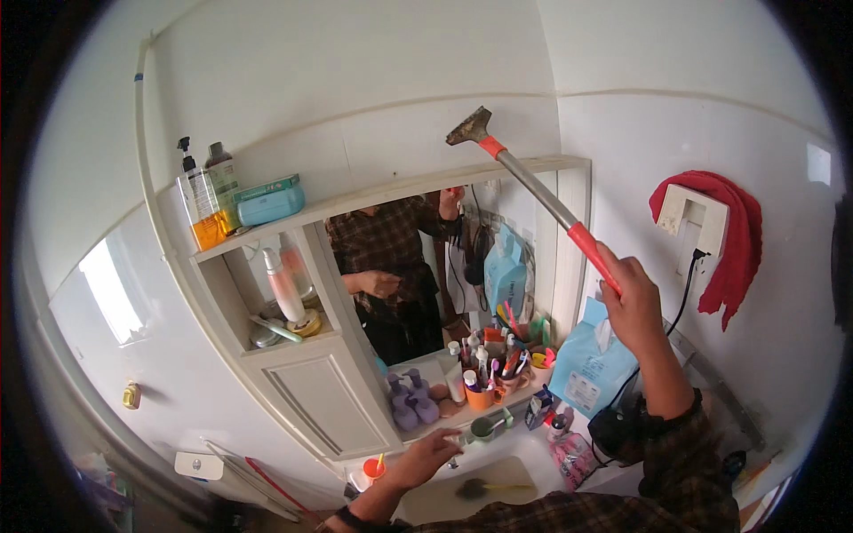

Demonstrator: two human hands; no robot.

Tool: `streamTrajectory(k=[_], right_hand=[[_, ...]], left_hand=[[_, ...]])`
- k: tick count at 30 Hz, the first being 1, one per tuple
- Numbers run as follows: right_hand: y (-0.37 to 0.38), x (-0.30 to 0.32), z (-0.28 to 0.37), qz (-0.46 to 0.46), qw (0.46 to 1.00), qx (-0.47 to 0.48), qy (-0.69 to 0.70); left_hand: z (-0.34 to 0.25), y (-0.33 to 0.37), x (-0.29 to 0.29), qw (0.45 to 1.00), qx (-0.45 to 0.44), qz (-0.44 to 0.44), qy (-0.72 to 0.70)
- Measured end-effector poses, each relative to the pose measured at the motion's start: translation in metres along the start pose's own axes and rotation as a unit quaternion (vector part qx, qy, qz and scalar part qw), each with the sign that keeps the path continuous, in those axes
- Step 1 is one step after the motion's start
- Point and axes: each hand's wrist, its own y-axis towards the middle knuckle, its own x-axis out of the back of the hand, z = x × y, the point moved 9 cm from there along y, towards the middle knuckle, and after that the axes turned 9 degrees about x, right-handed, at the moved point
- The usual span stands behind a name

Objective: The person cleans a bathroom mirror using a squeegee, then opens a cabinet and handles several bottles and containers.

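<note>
My right hand (pixel 633 302) is closed around the red grip of a long-handled scraper (pixel 542 195). Its metal shaft slants up to the left, and the dirty, wide blade head is raised near the wall above the mirror cabinet (pixel 382 200). My left hand (pixel 428 457) hovers over the near edge of the sink (pixel 426 502), beside the tap, with its fingers loosely bent and nothing visible in them. A brush with a yellow handle (pixel 506 486) lies in the basin. The mirror (pixel 391 258) reflects my plaid shirt and both arms.
Cups of toothbrushes (pixel 480 397) and purple bottles (pixel 411 404) crowd the ledge beneath the mirror. Pump bottles (pixel 204 209) and a blue box (pixel 269 204) stand on the cabinet. A blue tissue pack (pixel 591 364) is at right, near a plugged-in cord and a red cloth (pixel 742 240).
</note>
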Motion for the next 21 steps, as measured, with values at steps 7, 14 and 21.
streamTrajectory(k=[7, 14, 21], right_hand=[[0.023, 0.008, -0.030, 0.014, 0.994, -0.046, -0.100], [0.028, 0.011, -0.049, 0.007, 0.995, -0.072, -0.066], [0.030, 0.006, -0.049, -0.005, 0.997, -0.068, -0.022]], left_hand=[[0.106, -0.056, 0.030, 0.988, 0.052, -0.140, 0.031], [0.181, -0.083, 0.029, 0.966, 0.120, -0.172, -0.152], [0.176, -0.078, 0.027, 0.972, 0.110, -0.166, -0.127]])
